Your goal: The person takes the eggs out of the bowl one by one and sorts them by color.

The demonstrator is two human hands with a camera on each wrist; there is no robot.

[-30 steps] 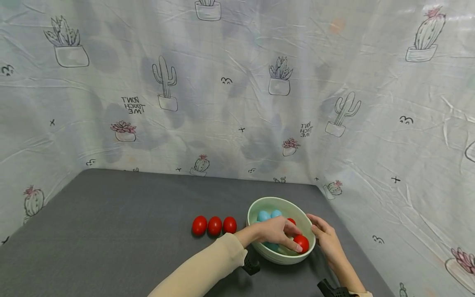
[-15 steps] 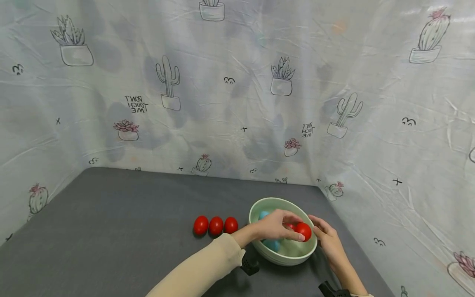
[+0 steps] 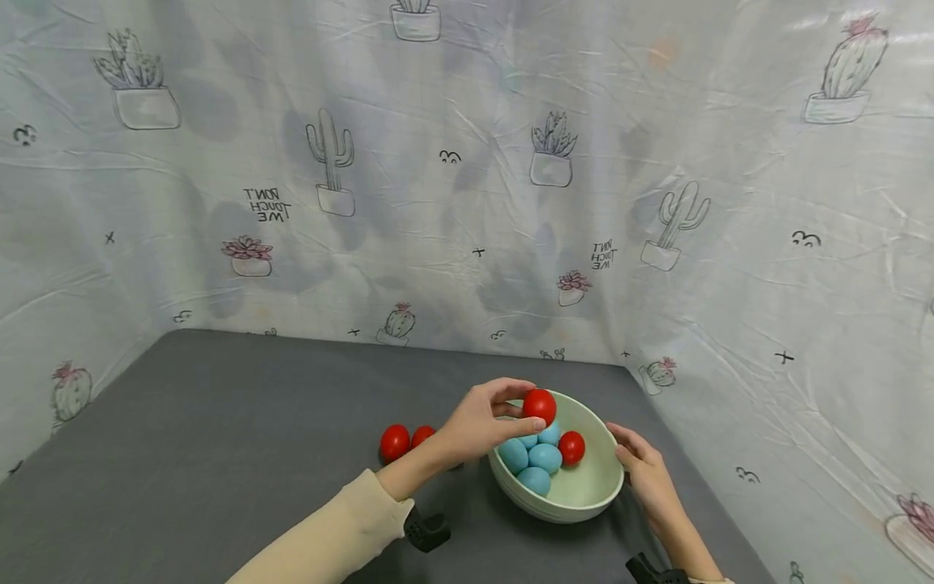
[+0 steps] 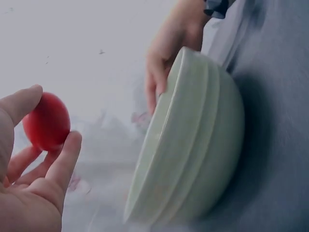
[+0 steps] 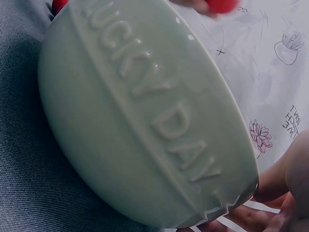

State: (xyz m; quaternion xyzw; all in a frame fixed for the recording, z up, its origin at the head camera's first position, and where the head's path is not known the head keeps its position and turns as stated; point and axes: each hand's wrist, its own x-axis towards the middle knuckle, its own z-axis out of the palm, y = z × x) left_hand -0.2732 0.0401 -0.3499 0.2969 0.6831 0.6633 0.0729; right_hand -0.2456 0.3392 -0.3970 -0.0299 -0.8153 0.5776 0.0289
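A red egg (image 3: 539, 408) is pinched between the thumb and fingertips of my left hand (image 3: 477, 423), above the left side of a pale green bowl (image 3: 543, 508). The left wrist view shows this egg (image 4: 47, 121) apart from the bowl's rim. My right hand (image 3: 647, 474) holds the bowl at its right rim. Inside the bowl lie several blue eggs (image 3: 545, 459) and one red egg (image 3: 571, 448). In the right wrist view, raised letters reading "LUCKY DAY" run along the bowl's outer wall (image 5: 145, 121).
Left of the bowl, red eggs (image 3: 395, 443) lie in a row on the dark grey table (image 3: 241, 454), partly covered by my left forearm. A pale curtain (image 3: 409, 243) printed with cacti hangs behind the table and along its sides.
My left hand has lifted the red egg from the right side of the bowl and carried it up and left. More eggs inside now show. The right hand stays at the rim.
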